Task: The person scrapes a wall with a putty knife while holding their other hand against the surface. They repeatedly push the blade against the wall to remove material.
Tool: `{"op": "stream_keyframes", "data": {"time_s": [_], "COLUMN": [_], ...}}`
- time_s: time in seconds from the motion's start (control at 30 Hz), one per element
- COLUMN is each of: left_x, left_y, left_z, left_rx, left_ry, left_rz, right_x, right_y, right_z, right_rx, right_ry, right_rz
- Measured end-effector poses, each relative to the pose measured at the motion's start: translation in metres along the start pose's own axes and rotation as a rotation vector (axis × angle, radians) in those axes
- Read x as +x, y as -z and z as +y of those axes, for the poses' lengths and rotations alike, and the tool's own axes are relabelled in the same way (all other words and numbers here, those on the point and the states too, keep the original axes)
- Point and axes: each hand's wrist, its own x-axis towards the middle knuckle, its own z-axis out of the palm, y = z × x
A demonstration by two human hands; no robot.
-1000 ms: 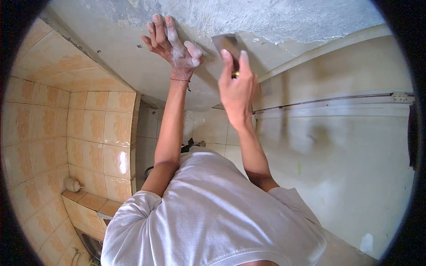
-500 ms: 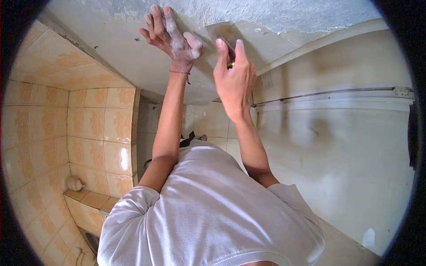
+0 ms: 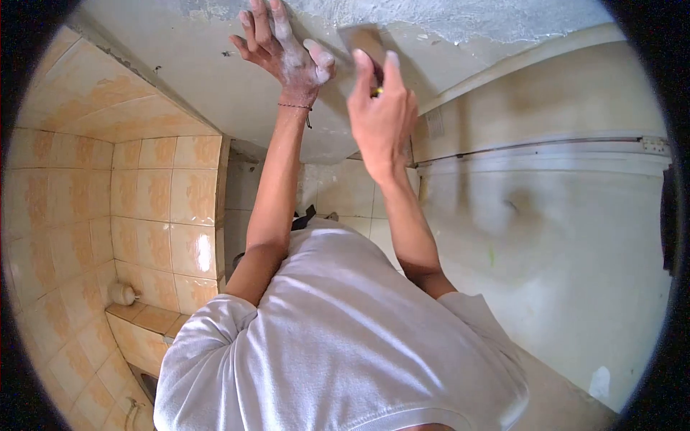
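Observation:
My left hand [image 3: 291,63], coated with pale dust, has its fingers spread on or close to the painted wall [image 3: 183,61]; it holds nothing. To its right, my right hand [image 3: 384,118] grips a putty knife [image 3: 363,40] by its handle, which is mostly hidden in the fingers. The knife's wide, thin blade points up the wall and looks slightly blurred. Its edge lies at or near the ragged lower border of a rough, grey-white patch [image 3: 460,20]. Whether the blade touches the surface I cannot tell.
Orange-and-cream tiles [image 3: 144,197] cover the walls at the left, with a tiled ledge [image 3: 147,316] bearing a small round object [image 3: 123,294]. A pale door-like panel [image 3: 568,230] stands at the right. A ridge [image 3: 525,63] runs along the wall beside the rough patch.
The putty knife and my right hand have shifted slightly upward in view, with the blade tilting a little. My left hand sits slightly higher, its fingers still spread. The view has shifted a little.

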Motion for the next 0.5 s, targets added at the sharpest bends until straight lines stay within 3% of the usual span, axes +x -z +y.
{"op": "stream_keyframes", "data": {"time_s": [0.07, 0.23, 0.43, 0.5], "left_x": [0.001, 0.002, 0.002, 0.001], "left_y": [-0.003, -0.003, 0.000, -0.002], "left_z": [0.000, -0.006, 0.000, 0.001], "left_rx": [0.003, -0.040, -0.008, -0.020], "left_ry": [0.012, -0.066, -0.018, -0.022], "left_rz": [-0.008, 0.011, -0.020, -0.008], "right_x": [0.006, 0.003, 0.005, 0.006], "right_y": [-0.015, -0.003, -0.010, 0.001], "right_z": [-0.001, 0.012, 0.010, 0.011], "right_rx": [0.092, 0.057, 0.154, 0.139], "right_ry": [0.107, 0.040, 0.127, 0.061], "right_rz": [0.099, 0.080, 0.135, 0.066]}}
